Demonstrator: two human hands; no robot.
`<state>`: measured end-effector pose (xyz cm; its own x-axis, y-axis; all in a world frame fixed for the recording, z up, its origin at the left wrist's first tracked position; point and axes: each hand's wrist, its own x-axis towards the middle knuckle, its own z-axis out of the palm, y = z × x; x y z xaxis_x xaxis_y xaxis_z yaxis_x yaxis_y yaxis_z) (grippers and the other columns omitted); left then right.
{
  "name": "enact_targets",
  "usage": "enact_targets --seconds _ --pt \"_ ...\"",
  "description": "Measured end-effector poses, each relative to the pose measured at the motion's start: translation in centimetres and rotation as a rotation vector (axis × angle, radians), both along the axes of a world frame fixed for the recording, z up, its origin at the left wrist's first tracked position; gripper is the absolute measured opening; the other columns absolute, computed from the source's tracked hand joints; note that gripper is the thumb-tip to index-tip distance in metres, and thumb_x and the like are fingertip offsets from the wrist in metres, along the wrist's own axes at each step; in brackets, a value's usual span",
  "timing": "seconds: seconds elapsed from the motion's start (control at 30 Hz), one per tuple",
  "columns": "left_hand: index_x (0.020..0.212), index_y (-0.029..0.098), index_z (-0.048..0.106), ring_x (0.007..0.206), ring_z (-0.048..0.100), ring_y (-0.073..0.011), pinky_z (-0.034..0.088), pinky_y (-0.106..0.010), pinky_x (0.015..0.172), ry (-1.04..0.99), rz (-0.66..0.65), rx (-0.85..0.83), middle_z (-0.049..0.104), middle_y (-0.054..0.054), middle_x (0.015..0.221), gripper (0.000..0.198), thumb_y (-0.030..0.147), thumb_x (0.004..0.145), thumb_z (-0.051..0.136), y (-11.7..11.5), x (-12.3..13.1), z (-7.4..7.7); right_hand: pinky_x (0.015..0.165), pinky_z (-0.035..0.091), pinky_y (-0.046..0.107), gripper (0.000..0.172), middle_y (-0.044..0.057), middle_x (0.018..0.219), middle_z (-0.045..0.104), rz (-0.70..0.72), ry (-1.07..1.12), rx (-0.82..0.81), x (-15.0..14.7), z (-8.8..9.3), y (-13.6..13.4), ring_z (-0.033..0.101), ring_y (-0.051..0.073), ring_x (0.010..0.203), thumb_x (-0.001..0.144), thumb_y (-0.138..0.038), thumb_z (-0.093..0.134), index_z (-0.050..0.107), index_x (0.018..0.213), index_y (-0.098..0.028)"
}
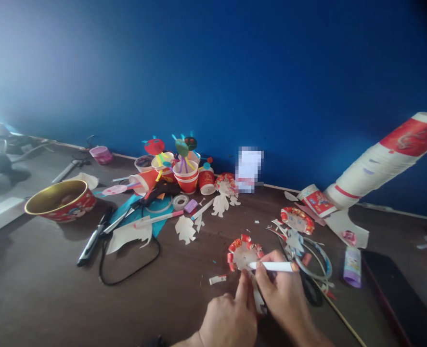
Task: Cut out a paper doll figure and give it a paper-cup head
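Observation:
In my right hand [280,291] is a white marker pen [276,266], lying nearly level with its tip on a paper lion [242,258]. The lion has a pale round face ringed with curled red and gold paper strips, and a white cut paper body [258,294] partly hidden by my hands. My left hand [231,313] holds the lion down on the table, its index finger stretched onto the lower edge and the other fingers curled. A small printed paper scrap [217,279] lies just left of the lion.
Paper cups [186,176] with paper creatures, a gold-rimmed bowl [59,202] and a curling iron [95,237] are to the left. Rightward are another curled-strip face [297,220], a tape roll [317,260], a glue stick [352,267], a phone [395,296] and leaning stacked cups [386,161].

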<state>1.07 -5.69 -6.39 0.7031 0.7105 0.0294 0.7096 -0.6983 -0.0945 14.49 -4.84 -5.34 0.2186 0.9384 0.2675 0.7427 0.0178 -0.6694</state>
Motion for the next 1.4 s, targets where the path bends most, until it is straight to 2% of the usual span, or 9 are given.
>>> enact_targets --seconds 0.17,0.4,0.57,0.87,1.07,1.23,1.4 --pt "0.124 0.010 0.045 0.049 0.060 -0.0165 0.048 -0.026 0.038 0.026 -0.013 -0.021 0.049 -0.024 0.120 0.050 0.037 0.082 0.043 0.1 0.1 -0.6 0.040 0.040 0.025 0.016 0.000 0.048 0.054 -0.027 -0.019 0.016 0.0 0.0 0.1 0.053 0.017 0.042 0.079 -0.031 0.045 0.046 0.066 -0.021" --pt "0.121 0.011 0.049 0.049 0.060 -0.0156 0.048 -0.025 0.038 -0.016 -0.002 0.013 0.051 -0.024 0.118 0.049 0.041 0.081 0.043 0.1 0.0 0.0 0.041 0.042 0.026 0.016 0.000 0.050 0.055 -0.029 0.024 0.007 0.2 -0.3 0.1 0.055 0.017 0.043 0.080 -0.032 0.045 0.046 0.068 -0.021" --pt "0.122 0.011 0.048 0.049 0.061 -0.0165 0.049 -0.026 0.039 -0.004 0.013 -0.019 0.050 -0.023 0.119 0.051 0.041 0.081 0.044 0.2 0.2 -0.2 0.039 0.042 0.023 0.017 -0.002 0.049 0.054 -0.012 0.100 0.012 0.2 -0.5 -0.1 0.055 0.015 0.040 0.081 -0.033 0.045 0.045 0.069 -0.021" --pt "0.119 0.012 0.051 0.045 0.059 -0.0152 0.048 -0.026 0.037 -0.026 0.003 0.046 0.053 -0.023 0.116 0.048 0.040 0.080 0.046 0.0 0.0 0.5 0.040 0.039 0.023 0.017 -0.003 0.047 0.053 0.036 0.017 -0.009 0.1 -0.4 0.0 0.054 0.015 0.041 0.081 -0.032 0.046 0.045 0.067 -0.021" --pt "0.121 0.012 0.048 0.047 0.059 -0.0151 0.048 -0.026 0.038 -0.009 0.004 0.038 0.052 -0.025 0.116 0.048 0.039 0.081 0.045 0.0 0.0 -0.1 0.041 0.041 0.024 0.016 -0.001 0.049 0.054 0.012 -0.004 0.010 0.0 0.0 -0.1 0.054 0.016 0.042 0.080 -0.032 0.045 0.045 0.069 -0.021" --pt "0.124 0.011 0.044 0.049 0.060 -0.0159 0.048 -0.027 0.038 0.017 -0.009 -0.003 0.049 -0.027 0.118 0.049 0.036 0.081 0.044 0.1 0.1 -0.6 0.042 0.041 0.025 0.016 0.000 0.050 0.054 -0.020 -0.030 0.035 0.0 0.1 0.0 0.054 0.017 0.043 0.079 -0.031 0.045 0.045 0.067 -0.021" --pt "0.127 0.012 0.040 0.055 0.062 -0.0178 0.050 -0.027 0.042 0.053 -0.004 -0.112 0.046 -0.026 0.123 0.051 0.037 0.083 0.042 0.5 0.0 0.3 0.039 0.045 0.024 0.016 0.000 0.051 0.056 -0.006 0.126 0.022 0.2 -0.1 -0.1 0.057 0.016 0.041 0.082 -0.031 0.045 0.045 0.070 -0.021"
